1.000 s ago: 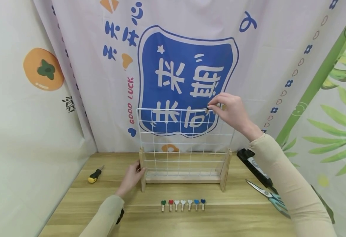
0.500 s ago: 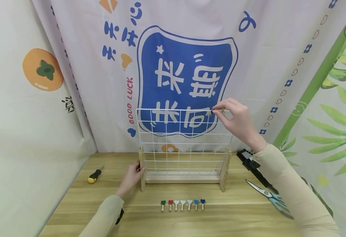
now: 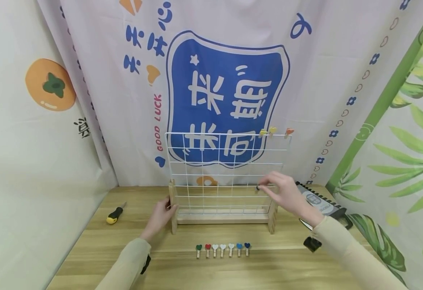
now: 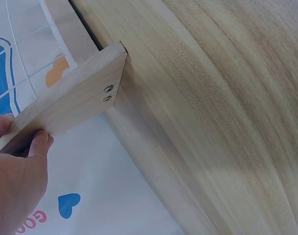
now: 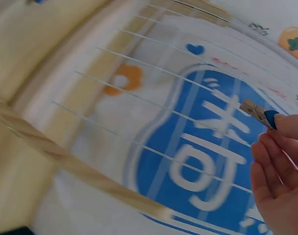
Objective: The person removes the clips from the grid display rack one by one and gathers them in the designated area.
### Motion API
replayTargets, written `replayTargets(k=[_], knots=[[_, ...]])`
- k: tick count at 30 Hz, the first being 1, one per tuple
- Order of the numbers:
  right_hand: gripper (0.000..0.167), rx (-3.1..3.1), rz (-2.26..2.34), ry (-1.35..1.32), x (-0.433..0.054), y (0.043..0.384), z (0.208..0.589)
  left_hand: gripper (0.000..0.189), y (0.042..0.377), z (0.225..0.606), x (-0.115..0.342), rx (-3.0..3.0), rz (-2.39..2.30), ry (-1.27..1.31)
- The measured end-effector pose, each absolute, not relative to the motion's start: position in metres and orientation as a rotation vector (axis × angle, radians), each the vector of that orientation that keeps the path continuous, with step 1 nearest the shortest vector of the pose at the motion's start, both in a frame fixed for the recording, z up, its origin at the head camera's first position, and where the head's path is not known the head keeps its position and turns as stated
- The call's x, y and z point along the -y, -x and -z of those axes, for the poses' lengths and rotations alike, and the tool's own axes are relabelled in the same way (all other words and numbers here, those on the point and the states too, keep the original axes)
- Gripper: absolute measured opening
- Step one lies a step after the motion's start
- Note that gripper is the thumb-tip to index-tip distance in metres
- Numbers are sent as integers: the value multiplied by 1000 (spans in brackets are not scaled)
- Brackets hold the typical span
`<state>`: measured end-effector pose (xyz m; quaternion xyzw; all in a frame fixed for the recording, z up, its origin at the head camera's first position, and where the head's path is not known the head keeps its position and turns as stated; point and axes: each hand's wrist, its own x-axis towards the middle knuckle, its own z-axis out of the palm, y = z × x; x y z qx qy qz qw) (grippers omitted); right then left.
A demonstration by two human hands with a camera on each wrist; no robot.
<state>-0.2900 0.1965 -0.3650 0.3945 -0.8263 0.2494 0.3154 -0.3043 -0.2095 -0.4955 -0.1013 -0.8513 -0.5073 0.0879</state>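
Note:
My left hand [image 3: 160, 215] grips the left wooden post [image 4: 70, 93] of a stand, thumb and fingers on either side of it. The stand holds up a white wire grid [image 3: 211, 134]. In front of the grid's lower right part, my right hand [image 3: 287, 195] pinches a small wooden clothespin [image 5: 256, 111] with a dark blue decoration between thumb and fingers. Two yellow heart clothespins [image 3: 272, 131] and an orange heart clothespin [image 3: 289, 132] sit on the top wire at the right. Several more heart clothespins [image 3: 223, 250] lie in a row before the stand.
A yellow and black screwdriver [image 3: 114, 215] lies left of the stand. To the right is a black object with a grey label [image 3: 318, 201]; scissors [image 3: 305, 224] beside it are mostly covered by my right arm. A printed curtain [image 3: 218, 80] hangs behind.
My right hand has moved down from the top wire to the grid's lower right, still holding the clothespin. The clothespins on the top wire now show. My left hand stays on the post.

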Motion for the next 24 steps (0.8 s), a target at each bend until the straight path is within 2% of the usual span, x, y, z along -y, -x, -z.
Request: replayTargets(k=[12,24], knots=[[5,2611,-900,-961,-205,276,473,44,305,498,211,2547,1470,292],[8,2868,-1104,-966,-204,268,517,45,300,498,210,2482,1395,367]])
